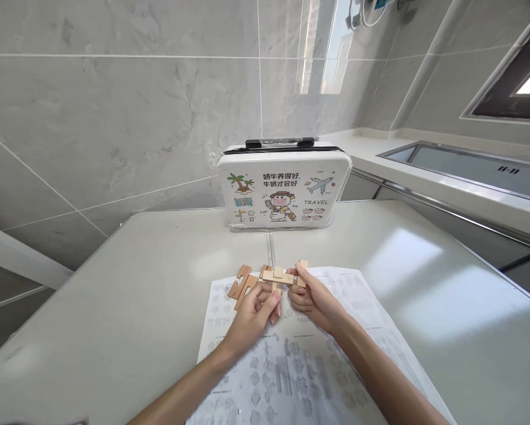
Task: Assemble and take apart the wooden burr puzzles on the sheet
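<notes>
Between my hands is a group of pale wooden puzzle pieces (279, 275) that cross each other, held a little above the paper. My left hand (259, 307) is closed, pinching the lower end of the upright piece in this group. With closed fingers, my right hand (308, 298) grips another pale wooden piece (303, 274) at the right end of the crossed ones. Whether that piece is joined to the others I cannot tell. Darker brown notched wooden pieces (239, 282) lie just left of my left hand, and one (265, 269) shows partly behind the pale group.
Large printed sheets of paper (287, 366) lie under my hands on a pale table (114, 307). A white case with cartoon prints (284, 189), wrapped in clear plastic, stands at the back against the tiled wall (159, 118). To the right runs a counter with a sink (468, 168).
</notes>
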`<move>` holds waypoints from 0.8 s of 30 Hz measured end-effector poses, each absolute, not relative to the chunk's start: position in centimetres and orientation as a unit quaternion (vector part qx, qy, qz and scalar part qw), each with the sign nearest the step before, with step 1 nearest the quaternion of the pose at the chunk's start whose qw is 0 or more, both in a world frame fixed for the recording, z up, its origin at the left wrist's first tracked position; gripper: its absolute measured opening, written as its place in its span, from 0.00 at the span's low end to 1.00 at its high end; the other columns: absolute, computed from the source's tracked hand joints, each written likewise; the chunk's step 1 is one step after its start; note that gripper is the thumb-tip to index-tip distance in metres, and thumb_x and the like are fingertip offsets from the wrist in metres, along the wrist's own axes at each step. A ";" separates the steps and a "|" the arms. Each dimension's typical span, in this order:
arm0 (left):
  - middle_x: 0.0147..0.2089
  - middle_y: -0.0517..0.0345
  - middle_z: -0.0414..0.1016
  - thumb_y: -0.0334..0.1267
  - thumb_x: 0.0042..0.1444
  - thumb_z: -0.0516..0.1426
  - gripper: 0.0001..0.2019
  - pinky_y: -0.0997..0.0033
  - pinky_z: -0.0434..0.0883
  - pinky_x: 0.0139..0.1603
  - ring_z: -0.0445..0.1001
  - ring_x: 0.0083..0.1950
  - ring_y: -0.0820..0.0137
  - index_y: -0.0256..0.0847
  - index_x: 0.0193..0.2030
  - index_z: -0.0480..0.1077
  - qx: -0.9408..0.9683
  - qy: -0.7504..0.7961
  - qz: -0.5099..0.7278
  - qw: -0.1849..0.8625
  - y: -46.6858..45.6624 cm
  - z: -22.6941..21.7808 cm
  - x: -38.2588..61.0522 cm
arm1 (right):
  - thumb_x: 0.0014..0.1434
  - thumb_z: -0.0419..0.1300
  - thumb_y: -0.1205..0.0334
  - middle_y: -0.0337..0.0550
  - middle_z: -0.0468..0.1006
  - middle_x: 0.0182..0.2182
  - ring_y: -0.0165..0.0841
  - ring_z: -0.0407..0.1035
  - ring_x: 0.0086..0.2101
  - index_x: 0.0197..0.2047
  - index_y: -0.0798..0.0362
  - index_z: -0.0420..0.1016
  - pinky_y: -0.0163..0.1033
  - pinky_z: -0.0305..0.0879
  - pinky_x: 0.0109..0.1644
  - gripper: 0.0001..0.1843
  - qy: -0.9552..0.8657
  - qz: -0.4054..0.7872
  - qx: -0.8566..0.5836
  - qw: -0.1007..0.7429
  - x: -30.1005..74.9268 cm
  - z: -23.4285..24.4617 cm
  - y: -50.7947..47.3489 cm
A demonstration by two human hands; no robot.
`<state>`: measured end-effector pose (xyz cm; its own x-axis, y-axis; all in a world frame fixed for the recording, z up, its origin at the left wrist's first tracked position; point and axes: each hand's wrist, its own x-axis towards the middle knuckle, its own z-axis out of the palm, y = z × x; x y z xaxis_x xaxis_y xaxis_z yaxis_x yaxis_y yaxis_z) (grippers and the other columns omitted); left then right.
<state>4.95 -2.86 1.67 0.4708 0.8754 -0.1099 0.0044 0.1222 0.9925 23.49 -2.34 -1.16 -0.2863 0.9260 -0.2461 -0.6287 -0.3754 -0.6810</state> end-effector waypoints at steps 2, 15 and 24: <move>0.29 0.61 0.71 0.56 0.67 0.59 0.20 0.70 0.65 0.36 0.65 0.29 0.74 0.40 0.39 0.66 0.559 0.389 0.346 0.646 -2.8 1.7 4.9 | 0.64 0.64 0.34 0.26 0.52 0.21 0.21 0.38 0.18 0.41 0.51 0.70 0.30 0.37 0.20 0.26 -0.235 0.755 -0.316 0.524 23.5 -1.2 -2.3; 0.29 0.61 0.71 0.54 0.67 0.60 0.18 0.70 0.66 0.37 0.65 0.29 0.75 0.40 0.38 0.67 0.524 0.394 0.374 0.656 -2.5 1.4 4.9 | 0.58 0.67 0.32 0.36 0.71 0.27 0.26 0.59 0.21 0.45 0.51 0.74 0.34 0.48 0.23 0.30 -0.307 0.652 -0.423 0.549 23.1 -0.5 -2.4; 0.29 0.62 0.71 0.53 0.67 0.60 0.17 0.71 0.65 0.35 0.65 0.28 0.75 0.40 0.39 0.67 0.516 0.391 0.376 0.663 -2.4 1.5 4.8 | 0.61 0.67 0.38 0.39 0.75 0.34 0.31 0.67 0.30 0.53 0.49 0.72 0.37 0.62 0.32 0.28 -0.369 0.593 -0.437 0.567 23.3 -0.1 -2.6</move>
<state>4.75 -2.38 1.50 0.4112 0.9022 -0.1307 -0.0954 0.1851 0.9781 23.30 -2.57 -0.14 0.0243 0.9948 -0.0994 -0.3500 -0.0846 -0.9329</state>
